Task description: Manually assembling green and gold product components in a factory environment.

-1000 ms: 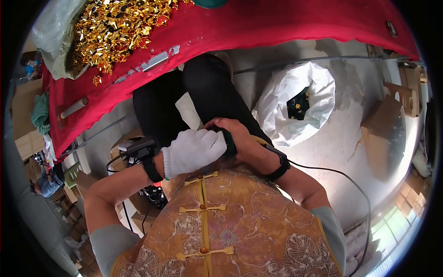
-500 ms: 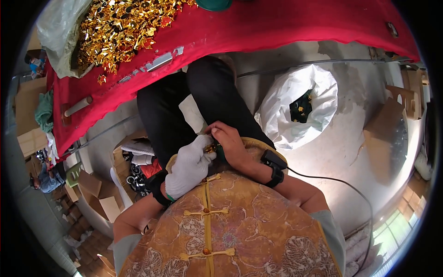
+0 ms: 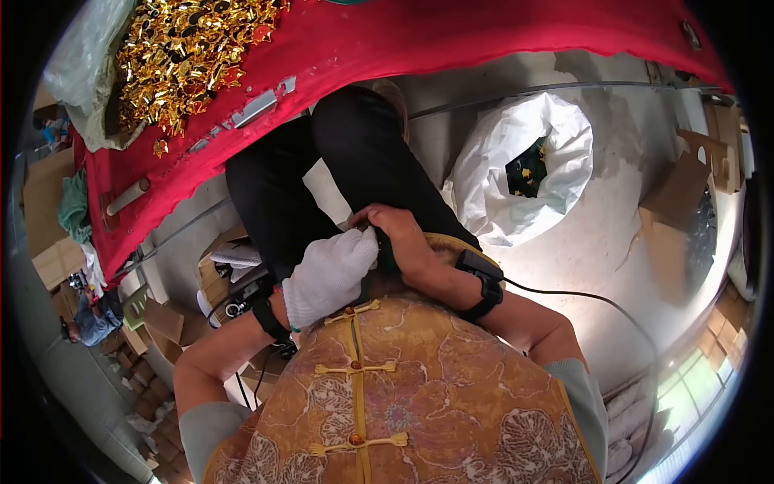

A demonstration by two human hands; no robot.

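My left hand [image 3: 332,276], in a white knit glove, is closed over my lap with its fingertips turned in against my right hand. My right hand [image 3: 395,239] is bare, its fingers bent and pinched together beside the gloved ones. A sliver of something dark green [image 3: 385,255] shows between my right palm and the glove; its kind cannot be made out. What the gloved fingers hold is hidden. Several small shiny gold star-shaped pieces [image 3: 193,60] lie heaped on the red cloth-covered table [image 3: 451,36] at the far left.
At right on the floor stands a white woven sack [image 3: 556,211], holding dark green stuff with gold bits. Cardboard boxes [image 3: 676,211] stand further right. A clear plastic bag [image 3: 85,77] lies by the gold heap. A black cable [image 3: 592,305] runs from my right wrist.
My gloved hand has turned and pressed closer to my right hand, covering the gold piece that showed between them. My left elbow has swung outward. The view has shifted slightly.
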